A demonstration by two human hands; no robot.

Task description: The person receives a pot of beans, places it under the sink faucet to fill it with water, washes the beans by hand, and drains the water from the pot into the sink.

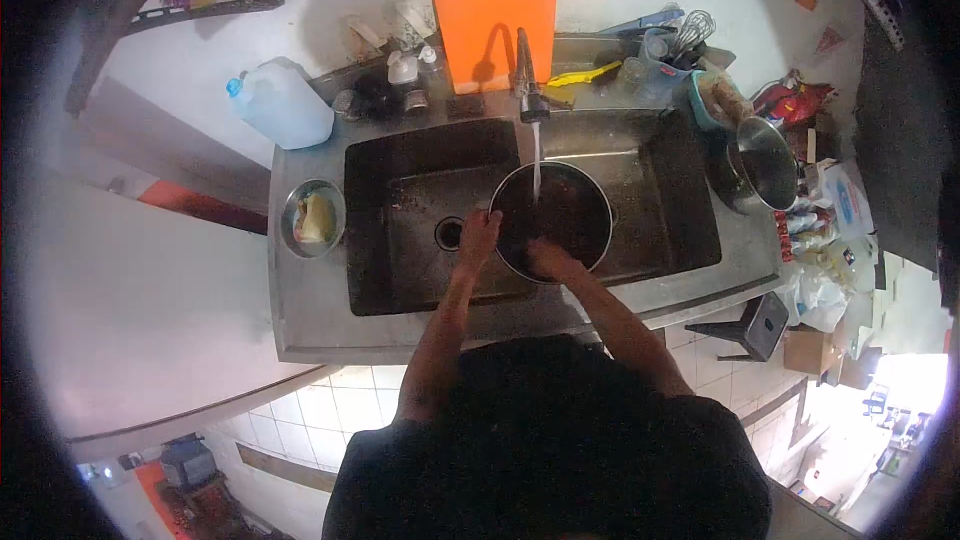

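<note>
A round, dark pan (560, 205) with a pale rim is held over the right basin, near the divider of the double sink (400, 305). Water runs from the tap (529, 100) down into it. My left hand (480, 237) is closed on the pan's left rim. Inside the pan's near part is my right hand (553, 258), its fingers curled down against the inner surface. Whatever those fingers hold is too dark and small to make out.
An orange cutting board (495, 25) leans on the wall behind the tap. At left stand a water jug (282, 105) and a metal bowl (313, 220) with a yellowish item. A steel pot (765, 165) and a utensil container (665, 70) are at right. A stool (765, 328) stands below.
</note>
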